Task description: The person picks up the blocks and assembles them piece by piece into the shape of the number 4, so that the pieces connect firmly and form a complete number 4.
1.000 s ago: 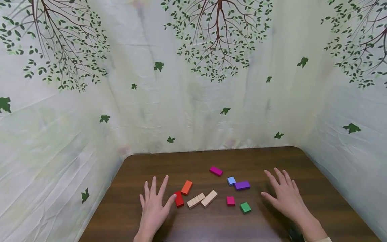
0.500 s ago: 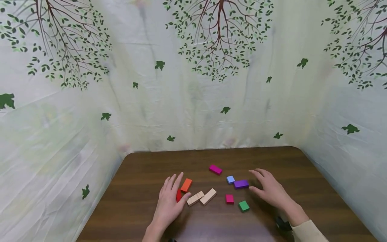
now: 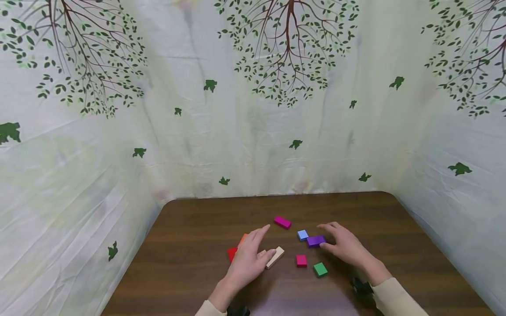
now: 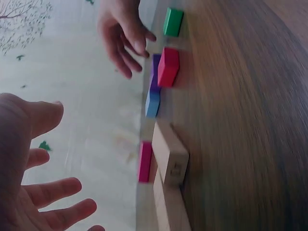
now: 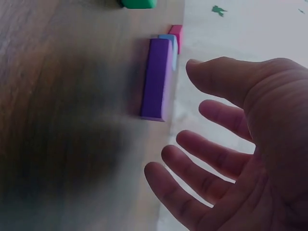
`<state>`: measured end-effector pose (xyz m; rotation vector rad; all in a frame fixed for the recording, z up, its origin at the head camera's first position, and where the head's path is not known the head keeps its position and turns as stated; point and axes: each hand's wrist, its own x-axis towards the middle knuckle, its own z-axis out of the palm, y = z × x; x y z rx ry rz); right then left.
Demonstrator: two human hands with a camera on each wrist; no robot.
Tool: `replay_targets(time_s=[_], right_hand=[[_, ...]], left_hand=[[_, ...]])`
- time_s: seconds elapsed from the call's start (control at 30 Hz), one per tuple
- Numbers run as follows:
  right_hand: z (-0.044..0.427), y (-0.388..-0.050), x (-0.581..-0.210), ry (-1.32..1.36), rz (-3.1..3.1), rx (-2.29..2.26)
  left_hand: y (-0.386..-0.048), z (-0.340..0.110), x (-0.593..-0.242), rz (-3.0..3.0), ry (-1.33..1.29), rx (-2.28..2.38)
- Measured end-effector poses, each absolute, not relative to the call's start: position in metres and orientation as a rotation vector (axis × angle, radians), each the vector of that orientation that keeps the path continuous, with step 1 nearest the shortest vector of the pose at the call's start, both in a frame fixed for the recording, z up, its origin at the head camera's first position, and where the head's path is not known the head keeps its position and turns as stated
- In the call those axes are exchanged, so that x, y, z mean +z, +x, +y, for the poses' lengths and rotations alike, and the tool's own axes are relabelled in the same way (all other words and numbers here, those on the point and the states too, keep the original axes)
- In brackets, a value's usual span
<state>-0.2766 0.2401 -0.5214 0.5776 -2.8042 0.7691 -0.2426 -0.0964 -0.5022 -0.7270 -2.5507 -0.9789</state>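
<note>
Currently, left hand: raised over the wooden and red-orange blocks, fingers extended, thumb standing apart from them.
Right hand: above the table, fingers loosely bent, thumb apart; its thumb is just beside the purple block, with a gap in the right wrist view.
Light blue block: touching the purple one's left end.
Wooden blocks: two, meeting each other, one mostly hidden behind the left hand.
Red block and orange block: both partly covered by that hand.
Crimson block: between the hands, near the green block.
Magenta block: farthest back of the group.
Table: brown, wood-grained, bearing every block.
Cloth: pale, hanging behind, printed with trees and leaves.
Sleeves: cream, at both wrists.
</note>
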Motion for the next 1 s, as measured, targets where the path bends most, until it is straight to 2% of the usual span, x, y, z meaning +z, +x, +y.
replay_targets(time_s=[0.5,1.0], right_hand=[[0.234,-0.287,-0.536,0.543,-2.868,0.789],[0.228,-0.287,-0.535,0.598,-2.84,0.743]], left_hand=[[-0.265,-0.046,-0.51,-2.689,-0.708,-1.219],[-0.275,-0.016,-0.529,-2.772,-0.698,-1.134]])
